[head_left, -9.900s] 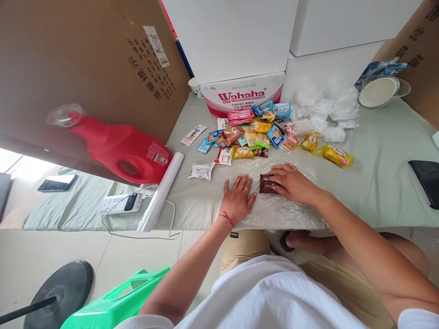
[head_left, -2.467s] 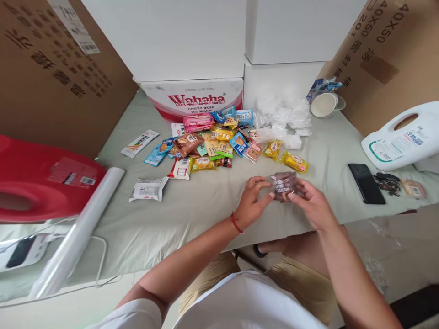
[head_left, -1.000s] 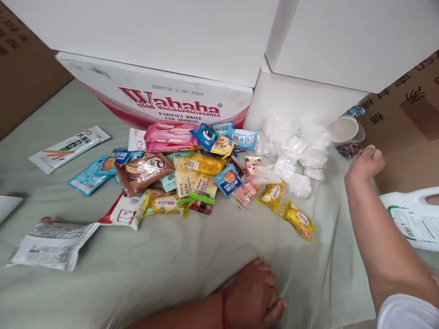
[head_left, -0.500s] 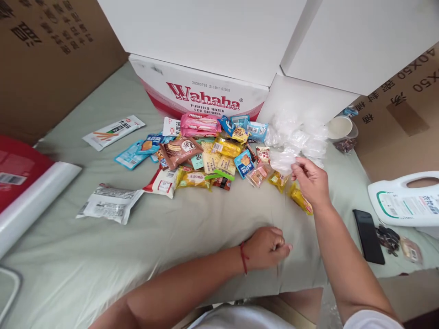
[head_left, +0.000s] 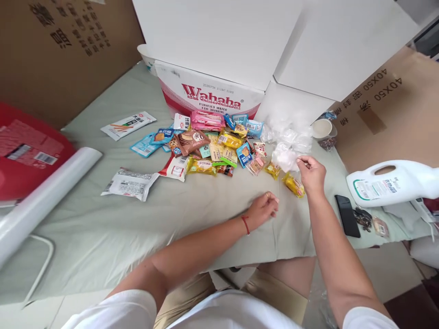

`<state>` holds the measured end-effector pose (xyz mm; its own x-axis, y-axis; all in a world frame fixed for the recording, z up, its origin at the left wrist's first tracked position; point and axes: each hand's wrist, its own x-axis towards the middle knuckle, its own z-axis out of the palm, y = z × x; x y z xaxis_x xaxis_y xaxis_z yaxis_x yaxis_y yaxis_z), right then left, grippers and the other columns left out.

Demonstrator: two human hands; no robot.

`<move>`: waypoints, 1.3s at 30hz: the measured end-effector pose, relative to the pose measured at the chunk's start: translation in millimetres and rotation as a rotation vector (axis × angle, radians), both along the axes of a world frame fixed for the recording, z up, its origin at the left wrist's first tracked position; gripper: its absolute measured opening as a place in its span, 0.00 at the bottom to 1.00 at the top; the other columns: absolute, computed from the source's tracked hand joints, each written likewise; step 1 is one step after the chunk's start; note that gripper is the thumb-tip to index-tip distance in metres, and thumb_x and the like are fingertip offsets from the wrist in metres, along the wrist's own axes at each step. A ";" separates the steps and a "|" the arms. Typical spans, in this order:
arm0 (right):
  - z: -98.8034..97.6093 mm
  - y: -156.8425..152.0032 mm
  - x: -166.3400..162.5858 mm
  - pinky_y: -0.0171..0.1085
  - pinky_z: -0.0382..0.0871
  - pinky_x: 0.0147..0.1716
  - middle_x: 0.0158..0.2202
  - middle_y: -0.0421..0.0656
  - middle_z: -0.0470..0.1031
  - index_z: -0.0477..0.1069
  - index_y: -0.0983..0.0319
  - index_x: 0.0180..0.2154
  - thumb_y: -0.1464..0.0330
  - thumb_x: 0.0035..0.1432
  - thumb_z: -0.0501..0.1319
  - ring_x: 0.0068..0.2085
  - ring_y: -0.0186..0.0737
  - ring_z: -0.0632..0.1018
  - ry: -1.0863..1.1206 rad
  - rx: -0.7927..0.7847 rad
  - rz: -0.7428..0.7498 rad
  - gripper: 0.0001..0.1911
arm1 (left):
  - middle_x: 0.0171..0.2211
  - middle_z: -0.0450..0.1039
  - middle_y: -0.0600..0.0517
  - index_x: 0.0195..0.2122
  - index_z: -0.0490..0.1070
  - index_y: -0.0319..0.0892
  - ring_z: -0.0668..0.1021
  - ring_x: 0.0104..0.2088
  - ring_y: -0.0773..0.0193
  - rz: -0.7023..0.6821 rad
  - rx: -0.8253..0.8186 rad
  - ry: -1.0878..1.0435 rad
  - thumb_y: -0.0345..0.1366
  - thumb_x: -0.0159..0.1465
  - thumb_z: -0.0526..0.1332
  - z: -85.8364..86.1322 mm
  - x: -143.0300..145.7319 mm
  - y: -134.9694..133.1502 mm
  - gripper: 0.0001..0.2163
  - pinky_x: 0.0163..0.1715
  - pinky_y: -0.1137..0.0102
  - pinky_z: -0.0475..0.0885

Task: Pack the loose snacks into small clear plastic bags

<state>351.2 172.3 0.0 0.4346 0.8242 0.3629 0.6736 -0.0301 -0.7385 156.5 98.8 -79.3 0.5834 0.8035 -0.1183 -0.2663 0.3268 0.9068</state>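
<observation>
My right hand (head_left: pixel 311 172) pinches a crumpled piece of clear plastic film (head_left: pixel 285 158) near the right end of the snack pile (head_left: pixel 212 146). A yellow snack packet (head_left: pixel 294 185) lies just below that hand. My left hand (head_left: pixel 262 209) rests on the green cloth (head_left: pixel 144 219) with its fingers curled and nothing visible in them. A heap of clear plastic wraps (head_left: pixel 290 132) lies behind the right hand, and a brown wrapped snack (head_left: pixel 327 144) sits by the paper cup (head_left: pixel 322 129).
A Wahaha carton (head_left: pixel 209 93) stands behind the pile. Left are a roll of clear film (head_left: pixel 44 201) and a red jug (head_left: pixel 27 155). Right are a white detergent jug (head_left: pixel 391 183), a black phone (head_left: pixel 347 209) and keys (head_left: pixel 365 219). Cardboard panels flank both sides.
My right hand came back from the cup, where the brown wrapped snack now lies, and took hold of a piece of clear film. My left hand slid slightly forward on the cloth.
</observation>
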 end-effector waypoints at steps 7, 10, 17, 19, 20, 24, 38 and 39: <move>-7.9 -47.6 -27.4 0.32 0.56 0.21 0.24 0.35 0.70 0.79 0.60 0.35 0.55 0.47 0.74 0.22 0.29 0.62 0.506 -0.217 0.290 0.18 | 0.38 0.73 0.53 0.50 0.64 0.47 0.68 0.18 0.76 0.070 -0.435 -0.272 0.66 0.55 0.67 16.6 -18.6 34.5 0.32 0.15 0.76 0.43; -23.7 -66.1 -36.0 0.33 0.62 0.24 0.26 0.37 0.74 0.80 0.60 0.35 0.54 0.49 0.74 0.24 0.31 0.66 0.456 -0.280 0.330 0.18 | 0.24 0.66 0.59 0.39 0.68 0.42 0.63 0.17 0.76 -0.006 -0.379 -0.256 0.57 0.50 0.75 15.7 -20.8 42.3 0.28 0.16 0.76 0.46; -49.5 -113.0 -71.3 0.40 0.77 0.35 0.48 0.47 0.77 0.73 0.58 0.47 0.46 0.60 0.64 0.39 0.40 0.78 0.555 -0.069 0.091 0.25 | 0.22 0.66 0.59 0.30 0.66 0.41 0.65 0.22 0.73 0.211 -0.076 -0.046 0.51 0.55 0.72 8.8 -10.6 34.2 0.20 0.23 0.74 0.60; -51.5 -121.7 -79.1 0.40 0.77 0.38 0.46 0.47 0.77 0.73 0.58 0.47 0.47 0.59 0.66 0.42 0.42 0.78 0.538 -0.091 0.098 0.24 | 0.23 0.66 0.59 0.31 0.68 0.41 0.66 0.23 0.72 0.207 0.037 -0.002 0.51 0.57 0.70 11.1 -12.0 30.3 0.19 0.24 0.74 0.61; -51.6 -123.8 -80.4 0.39 0.77 0.37 0.43 0.45 0.77 0.74 0.59 0.45 0.49 0.57 0.68 0.41 0.41 0.77 0.534 -0.109 0.093 0.23 | 0.23 0.66 0.59 0.32 0.68 0.41 0.67 0.24 0.72 0.206 0.073 0.005 0.51 0.58 0.70 12.9 -14.6 28.8 0.19 0.24 0.74 0.61; -47.0 -123.5 -72.2 0.32 0.69 0.27 0.35 0.39 0.74 0.72 0.59 0.36 0.53 0.50 0.74 0.32 0.34 0.72 0.754 -0.059 -0.017 0.20 | 0.24 0.65 0.59 0.33 0.67 0.42 0.65 0.22 0.73 0.290 0.079 0.015 0.53 0.60 0.68 19.7 -39.6 27.0 0.19 0.24 0.74 0.61; -53.5 -134.5 -79.6 0.38 0.73 0.32 0.37 0.42 0.75 0.76 0.58 0.42 0.53 0.60 0.66 0.32 0.38 0.72 0.438 -0.131 0.134 0.17 | 0.26 0.71 0.56 0.37 0.74 0.39 0.68 0.24 0.73 -0.057 -0.114 0.014 0.54 0.50 0.76 8.8 -103.2 31.3 0.25 0.24 0.75 0.62; -47.8 -133.1 -79.4 0.39 0.73 0.33 0.43 0.45 0.76 0.77 0.58 0.46 0.54 0.61 0.65 0.32 0.37 0.72 0.291 -0.094 0.116 0.17 | 0.24 0.68 0.58 0.34 0.74 0.39 0.66 0.22 0.74 -0.033 -0.070 0.029 0.53 0.50 0.76 7.7 -101.6 29.8 0.24 0.23 0.75 0.60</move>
<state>271.8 39.2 -47.8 0.4100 0.8984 0.1572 0.4375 -0.0425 -0.8982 54.9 128.6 -71.6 0.6049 0.7732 -0.1905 -0.2283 0.3975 0.8887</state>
